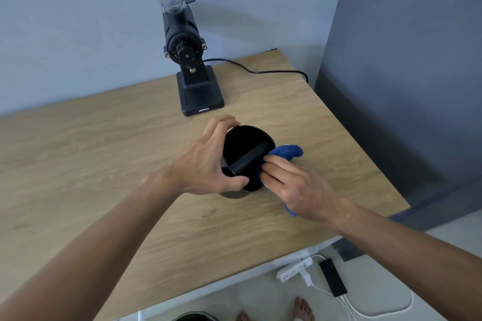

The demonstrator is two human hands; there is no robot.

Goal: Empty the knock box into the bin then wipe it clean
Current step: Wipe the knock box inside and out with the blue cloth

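Note:
The black round knock box (242,146) stands tilted on the wooden table (104,164), its opening turned toward me, with a black bar (250,157) across its mouth. My left hand (206,161) grips its left rim and side. My right hand (294,185) presses a blue cloth (287,151) against the box's right rim, and part of the cloth pokes out beyond the fingers. At the bottom edge of the view, under the table, a dark rounded rim (195,316) shows; I cannot tell whether it is the bin.
A black coffee grinder (191,65) with a clear hopper stands behind the box, its cable (260,70) running right over the table's far edge. A dark grey wall (404,73) is on the right. On the floor lie a white power strip (294,272) and a phone (333,281).

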